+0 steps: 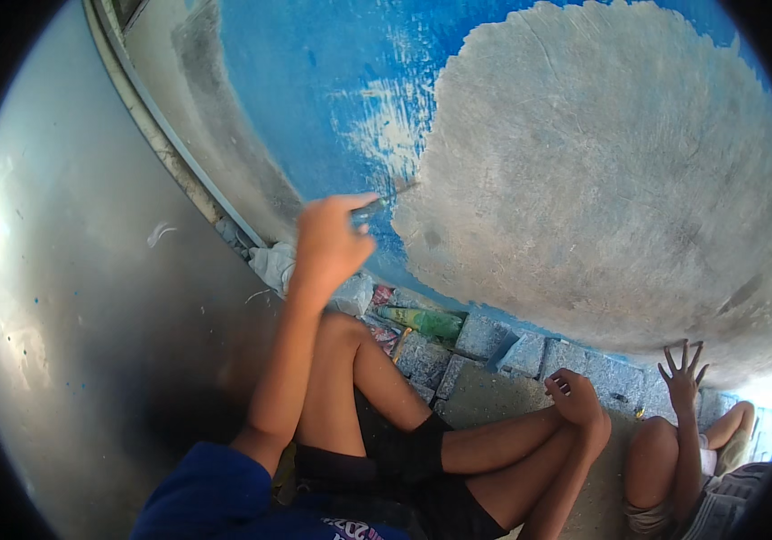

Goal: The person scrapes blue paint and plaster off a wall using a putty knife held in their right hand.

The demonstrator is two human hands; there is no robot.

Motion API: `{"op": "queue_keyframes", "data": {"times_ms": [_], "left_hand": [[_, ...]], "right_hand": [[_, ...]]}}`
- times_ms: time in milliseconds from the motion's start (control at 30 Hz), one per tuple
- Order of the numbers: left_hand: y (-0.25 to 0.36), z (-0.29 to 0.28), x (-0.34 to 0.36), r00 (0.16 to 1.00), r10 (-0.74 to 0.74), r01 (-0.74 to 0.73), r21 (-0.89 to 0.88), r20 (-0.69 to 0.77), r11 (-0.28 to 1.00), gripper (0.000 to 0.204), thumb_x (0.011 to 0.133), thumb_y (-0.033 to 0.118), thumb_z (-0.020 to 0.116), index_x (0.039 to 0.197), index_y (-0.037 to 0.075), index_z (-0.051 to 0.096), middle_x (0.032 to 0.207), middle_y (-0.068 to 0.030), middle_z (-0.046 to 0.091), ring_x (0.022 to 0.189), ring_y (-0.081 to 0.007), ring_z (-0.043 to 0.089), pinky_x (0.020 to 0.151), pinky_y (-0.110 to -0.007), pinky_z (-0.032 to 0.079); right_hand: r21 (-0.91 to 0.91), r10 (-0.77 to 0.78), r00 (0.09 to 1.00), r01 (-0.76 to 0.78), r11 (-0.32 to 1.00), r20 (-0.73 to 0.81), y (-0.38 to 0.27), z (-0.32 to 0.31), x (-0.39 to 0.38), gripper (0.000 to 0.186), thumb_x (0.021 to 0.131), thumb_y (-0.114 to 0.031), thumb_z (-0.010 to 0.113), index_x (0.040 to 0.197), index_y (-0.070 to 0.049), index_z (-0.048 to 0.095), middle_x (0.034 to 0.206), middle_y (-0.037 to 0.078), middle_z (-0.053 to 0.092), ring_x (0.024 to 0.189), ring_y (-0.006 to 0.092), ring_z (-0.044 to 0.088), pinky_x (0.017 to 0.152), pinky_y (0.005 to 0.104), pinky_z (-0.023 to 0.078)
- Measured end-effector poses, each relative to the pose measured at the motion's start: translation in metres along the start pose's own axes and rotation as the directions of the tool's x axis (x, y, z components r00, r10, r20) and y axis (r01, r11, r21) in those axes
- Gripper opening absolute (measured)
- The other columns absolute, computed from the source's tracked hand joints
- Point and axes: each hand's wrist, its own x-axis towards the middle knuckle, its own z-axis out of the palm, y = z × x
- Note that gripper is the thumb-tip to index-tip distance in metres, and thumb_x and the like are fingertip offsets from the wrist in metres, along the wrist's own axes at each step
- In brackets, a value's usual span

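Observation:
In my left hand [327,243], slightly blurred, is a scraper [369,212] with a dark handle. Its thin blade, seen nearly edge-on, points to the right at the wall [584,180], at the border between blue paint [305,99] and bare grey plaster. Whitish scratched patches [390,130] mark the paint just above. My right hand [577,398] rests by my raised knee, its fingers loosely curled in with nothing visible in them.
Grey paving blocks [485,335] line the wall's foot. A green plastic bottle [426,321] lies there beside crumpled wrappers. A large shiny metal sheet [107,297] stands close on my left. At the right, a person sits with a spread hand [683,382] near the wall.

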Motion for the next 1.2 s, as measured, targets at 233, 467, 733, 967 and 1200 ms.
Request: {"op": "queue_keyframes", "data": {"times_ms": [233,467,733,967,1200], "left_hand": [[0.003,-0.015,0.004,0.999,-0.036,0.035,0.025,0.031,0.999,0.039,0.072,0.002,0.067,0.11,0.006,0.075,0.096,-0.0223,0.072,0.088,-0.0375,0.07,0.081,-0.041,0.054],[-0.03,0.028,0.012,1.0,0.012,-0.016,0.156,0.029,0.988,0.039,0.07,0.004,0.065,0.107,0.007,0.076,0.096,-0.0216,0.072,0.086,-0.0391,0.069,0.08,-0.038,0.055],[-0.011,-0.016,-0.012,0.983,-0.159,0.139,-0.199,-0.087,0.97,0.038,0.071,0.005,0.066,0.107,0.004,0.076,0.098,-0.0222,0.072,0.091,-0.0384,0.07,0.087,-0.041,0.055],[-0.018,-0.007,0.005,0.991,-0.131,0.131,-0.036,-0.002,0.991,0.038,0.071,0.002,0.066,0.108,0.004,0.076,0.1,-0.0225,0.072,0.094,-0.0368,0.071,0.084,-0.04,0.055],[-0.034,0.008,0.005,0.99,-0.144,0.144,0.077,-0.011,0.987,0.041,0.077,0.005,0.064,0.117,0.007,0.074,0.076,-0.0142,0.071,0.055,-0.0203,0.069,0.057,-0.032,0.055]], "right_hand": [[-0.026,0.009,1.0,-0.01,1.0,-0.005,0.002,-0.008,-0.004,0.021,0.091,-0.024,0.069,0.095,-0.003,0.071,0.081,0.014,0.074,0.074,0.0283,0.073,0.07,0.0381,0.057],[-0.025,0.01,1.0,-0.01,1.0,0.003,0.005,-0.001,0.004,0.02,0.091,-0.024,0.069,0.095,-0.004,0.072,0.081,0.014,0.074,0.074,0.0281,0.073,0.071,0.0385,0.057],[-0.053,-0.01,1.0,0.009,0.999,-0.021,0.005,-0.002,-0.002,0.02,0.092,-0.022,0.068,0.096,-0.002,0.07,0.08,0.012,0.075,0.072,0.0235,0.073,0.068,0.0356,0.057],[-0.063,-0.016,1.0,0.016,0.998,0.011,0.01,-0.004,0.002,0.021,0.093,-0.021,0.068,0.097,0.0,0.07,0.081,0.013,0.075,0.071,0.0219,0.073,0.066,0.0345,0.057],[-0.029,0.01,1.0,-0.009,1.0,0.012,0.005,0.002,0.003,0.022,0.092,-0.024,0.068,0.096,-0.003,0.071,0.082,0.014,0.074,0.074,0.0274,0.073,0.07,0.0381,0.057]]}}
